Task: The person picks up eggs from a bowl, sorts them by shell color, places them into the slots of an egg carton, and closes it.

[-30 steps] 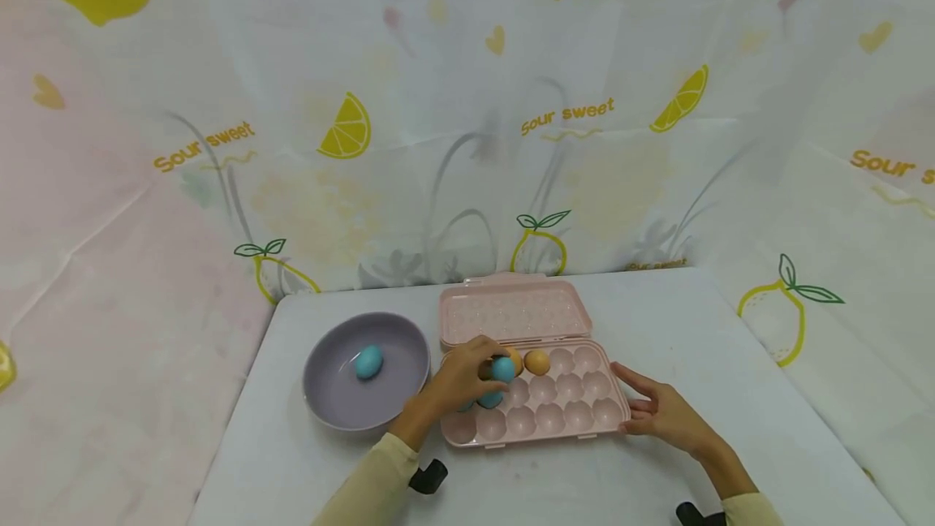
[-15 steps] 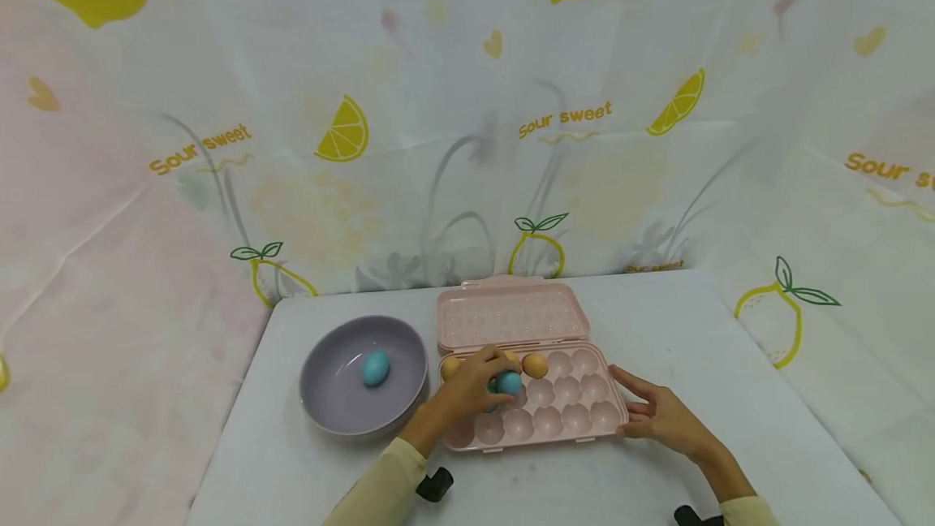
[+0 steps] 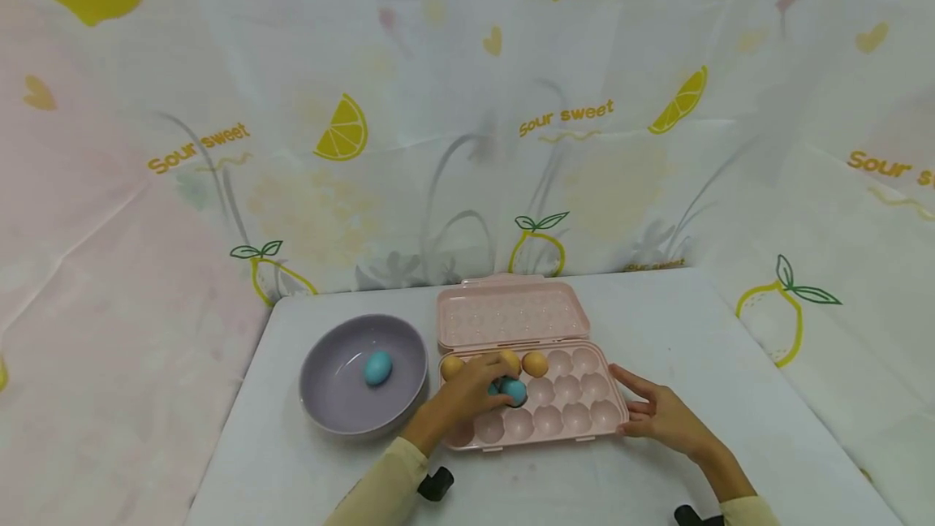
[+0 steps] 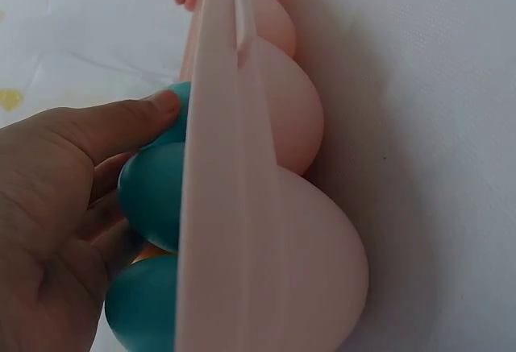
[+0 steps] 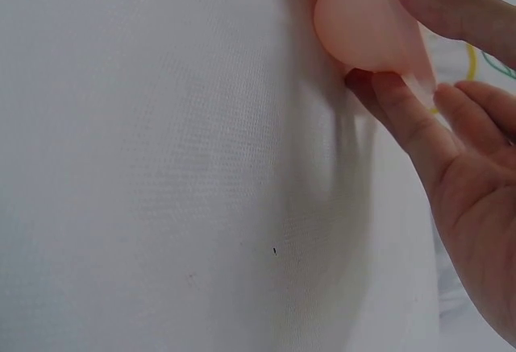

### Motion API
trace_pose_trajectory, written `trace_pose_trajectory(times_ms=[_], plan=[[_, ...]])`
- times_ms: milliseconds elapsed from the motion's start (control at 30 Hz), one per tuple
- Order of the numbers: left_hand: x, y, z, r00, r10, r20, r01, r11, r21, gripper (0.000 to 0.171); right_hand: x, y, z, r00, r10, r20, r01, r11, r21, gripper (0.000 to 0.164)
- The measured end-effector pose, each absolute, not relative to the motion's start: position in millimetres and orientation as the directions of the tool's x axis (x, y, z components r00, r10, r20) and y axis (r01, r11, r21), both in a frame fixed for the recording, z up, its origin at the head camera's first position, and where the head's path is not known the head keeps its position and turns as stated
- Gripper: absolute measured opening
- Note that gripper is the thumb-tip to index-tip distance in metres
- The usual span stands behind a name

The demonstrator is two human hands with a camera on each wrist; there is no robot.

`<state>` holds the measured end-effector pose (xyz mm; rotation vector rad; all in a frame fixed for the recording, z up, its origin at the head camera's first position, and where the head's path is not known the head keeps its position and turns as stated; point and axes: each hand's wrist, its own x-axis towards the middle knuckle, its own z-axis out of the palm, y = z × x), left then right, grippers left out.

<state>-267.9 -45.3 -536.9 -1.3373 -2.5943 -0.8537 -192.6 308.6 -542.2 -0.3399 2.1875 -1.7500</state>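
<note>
My left hand (image 3: 467,388) pinches a blue egg (image 3: 515,394) that sits in a middle-row cup of the pink egg box (image 3: 519,424). In the left wrist view, the thumb lies against this egg (image 4: 173,122), and two more blue eggs (image 4: 153,199) stand nearer along the same row. Several yellow eggs (image 3: 536,364) fill cups of the back row; the hand partly covers some. At the box's right end, my right hand (image 3: 665,416) holds the rim between thumb and fingers, with fingertips reaching under it in the right wrist view.
A purple-grey bowl (image 3: 321,408) with one blue egg (image 3: 377,368) stands left of the box. The lid (image 3: 514,315) lies folded back towards the far edge of the white table (image 3: 584,485). A patterned cloth (image 3: 409,201) hangs behind.
My left hand has lowered the blue egg into its cup, moving slightly right and nearer. The egg in the bowl has rolled a little to the right. My right hand has stayed put.
</note>
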Motion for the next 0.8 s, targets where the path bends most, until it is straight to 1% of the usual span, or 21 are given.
trace_pose_trajectory(times_ms=[133, 367, 600, 633, 667, 700, 800], plan=[[-268, -46, -537, -0.608, 0.723, 0.329, 0.777, 0.455, 0.435, 0.031, -193, 309, -543, -0.921, -0.376, -0.103, 0.019, 0.221, -0.975, 0.088], [-268, -50, -530, -0.604, 0.714, 0.354, 0.769, 0.405, 0.495, 0.027, -193, 309, -543, -0.92, -0.381, -0.094, 0.012, 0.212, -0.977, 0.088], [-268, -55, -522, -0.577, 0.708, 0.407, 0.794, 0.37, 0.482, 0.023, -193, 310, -542, -0.921, -0.381, -0.08, -0.007, 0.222, -0.975, 0.088], [-268, -57, -521, -0.573, 0.702, 0.422, 0.8, 0.366, 0.476, 0.018, -193, 310, -542, -0.921, -0.38, -0.082, -0.005, 0.223, -0.975, 0.088], [-267, -58, -519, -0.574, 0.696, 0.431, 0.802, 0.371, 0.469, 0.018, -193, 310, -542, -0.922, -0.379, -0.084, -0.003, 0.224, -0.975, 0.088], [-266, -60, -517, -0.577, 0.69, 0.436, 0.801, 0.377, 0.464, 0.014, -193, 310, -542, -0.921, -0.379, -0.086, -0.003, 0.228, -0.974, 0.088], [-264, -67, -507, -0.569, 0.683, 0.459, 0.817, 0.401, 0.415, 0.018, -193, 310, -542, -0.92, -0.382, -0.09, 0.0, 0.228, -0.974, 0.088]])
